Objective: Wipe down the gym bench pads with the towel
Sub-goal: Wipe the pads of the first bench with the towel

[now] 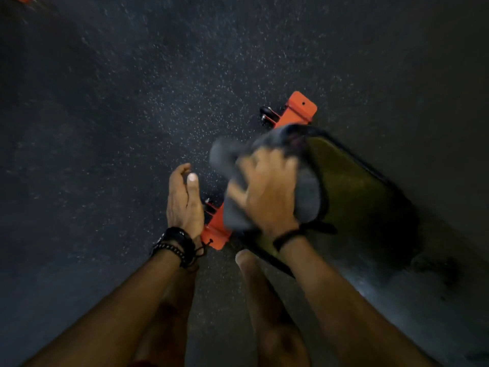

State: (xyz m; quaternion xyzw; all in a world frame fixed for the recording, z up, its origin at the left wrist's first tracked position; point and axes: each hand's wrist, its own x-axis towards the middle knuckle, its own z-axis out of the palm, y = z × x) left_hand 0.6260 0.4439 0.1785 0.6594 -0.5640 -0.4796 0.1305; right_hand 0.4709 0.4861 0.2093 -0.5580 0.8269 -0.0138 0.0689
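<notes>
A grey towel [308, 193] lies bunched over the near end of a dark bench pad [354, 197] that runs toward the right. My right hand [264, 192] presses on the towel with fingers spread and is blurred by motion. My left hand [184, 200] hovers just left of the bench, holding nothing, with fingers loosely together and the thumb up. Beaded bracelets circle my left wrist; a thin black band circles the right.
An orange metal bench frame shows under the pad, with one foot [217, 231] by my left wrist and another foot [301, 107] with a small black wheel [266, 112] farther away. Dark speckled rubber floor [119, 115] surrounds it. My bare legs [270, 313] stand below.
</notes>
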